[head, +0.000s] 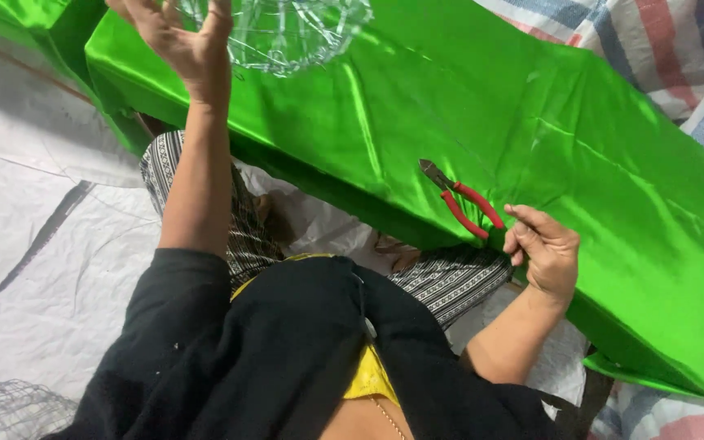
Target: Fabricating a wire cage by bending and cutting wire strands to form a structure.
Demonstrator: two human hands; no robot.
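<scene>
Two hands at work: the left hand [185, 37] grips a clear wire-mesh form [283, 28] at the far edge of the green satin-covered table [580, 179]. The right hand [543, 248], loosely curled and holding nothing, sits just right of the red-handled cutters [462, 200]. A snip looks next, calling for a grasp on those handles.

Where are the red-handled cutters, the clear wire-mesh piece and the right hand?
red-handled cutters [468, 205], head view, on the red handles.
clear wire-mesh piece [287, 33], head view, on its middle.
right hand [543, 248], head view, on the back of the hand.

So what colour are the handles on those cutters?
Red handles, seen in the head view.
</scene>
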